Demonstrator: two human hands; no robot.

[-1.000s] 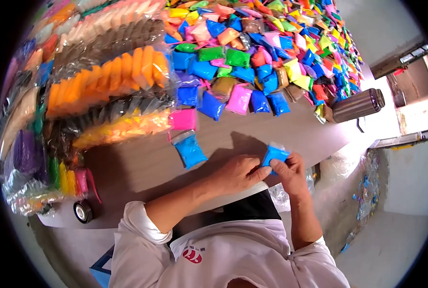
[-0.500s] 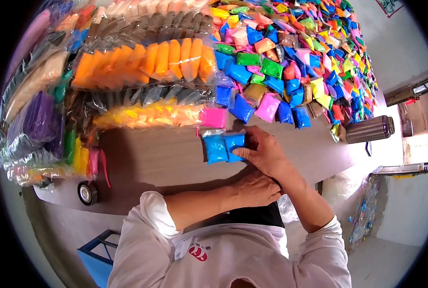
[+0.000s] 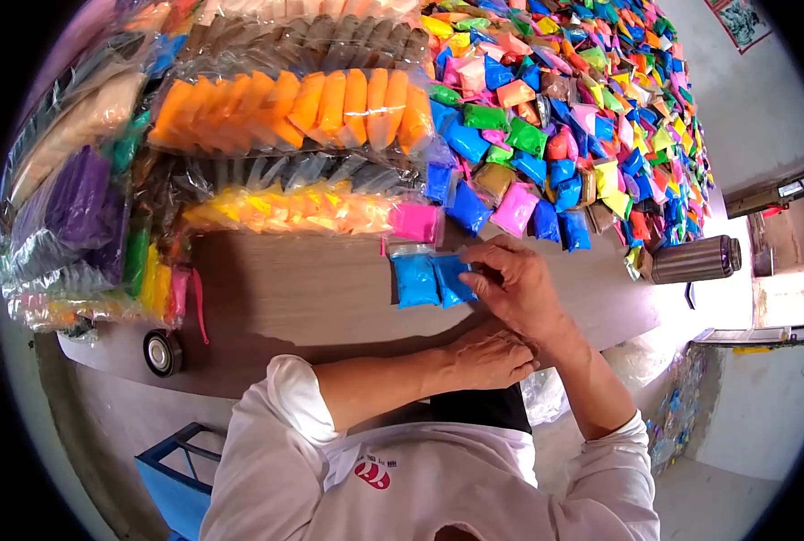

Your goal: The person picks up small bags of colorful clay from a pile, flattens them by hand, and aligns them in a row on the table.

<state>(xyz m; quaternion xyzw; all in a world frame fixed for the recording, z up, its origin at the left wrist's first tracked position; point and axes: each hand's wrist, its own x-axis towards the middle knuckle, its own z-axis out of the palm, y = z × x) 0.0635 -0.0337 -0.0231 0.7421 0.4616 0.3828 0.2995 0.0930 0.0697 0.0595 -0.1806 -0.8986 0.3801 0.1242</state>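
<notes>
Two blue packets in clear plastic lie side by side on the table, the left packet (image 3: 416,280) close against the right packet (image 3: 454,279). My right hand (image 3: 514,281) is at the right packet's right edge, thumb and forefinger apart and nothing gripped between them. Below it, near the table's front edge, my left hand (image 3: 492,355) rests with curled fingers beside my right wrist; its palm and whatever it may hold are hidden. Just behind the blue packets lies a pink packet (image 3: 414,222).
A large heap of coloured packets (image 3: 528,135) covers the table's back right. Bagged rows of orange packets (image 3: 312,108) and yellow packets (image 3: 284,212) fill the back left. A metal flask (image 3: 695,260) lies at right; a round bearing-like ring (image 3: 162,353) sits near the left front edge.
My right hand's thumb and fingers have come off the right blue packet and spread, shifting slightly right. That packet now lies a little tilted. The whole view has shifted slightly.
</notes>
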